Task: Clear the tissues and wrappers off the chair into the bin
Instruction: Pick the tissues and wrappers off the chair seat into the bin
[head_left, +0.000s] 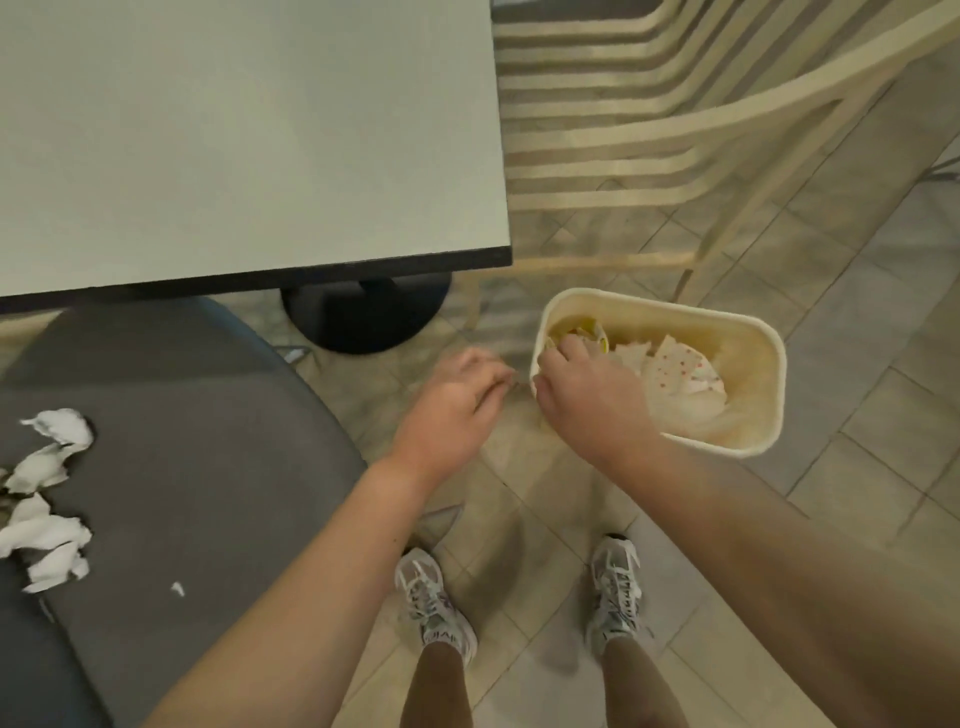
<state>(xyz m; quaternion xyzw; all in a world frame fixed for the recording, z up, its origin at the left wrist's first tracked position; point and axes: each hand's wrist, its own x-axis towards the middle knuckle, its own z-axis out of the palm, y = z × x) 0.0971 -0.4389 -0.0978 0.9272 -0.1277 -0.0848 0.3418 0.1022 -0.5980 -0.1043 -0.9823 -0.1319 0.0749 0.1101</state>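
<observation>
The cream bin (769, 364) stands on the floor to the right of the table. Paper with red dots (680, 371) lies inside it. My right hand (582, 389) reaches over the bin's left rim, its fingers curled down around a yellow wrapper (592, 328). Just left of the bin hovers my left hand (452, 405), fingers loosely curled and holding nothing that I can see. Several crumpled white tissues (47, 499) lie at the left side of the grey chair seat (208, 467), with a small white scrap (177, 588) nearer the seat's front.
A pale table (234, 130) with a black round base (363, 317) stands behind the chair. Stacked cream slatted chairs (649, 130) are behind the bin. My two feet in sneakers (436, 603) stand on the tiled floor between chair and bin.
</observation>
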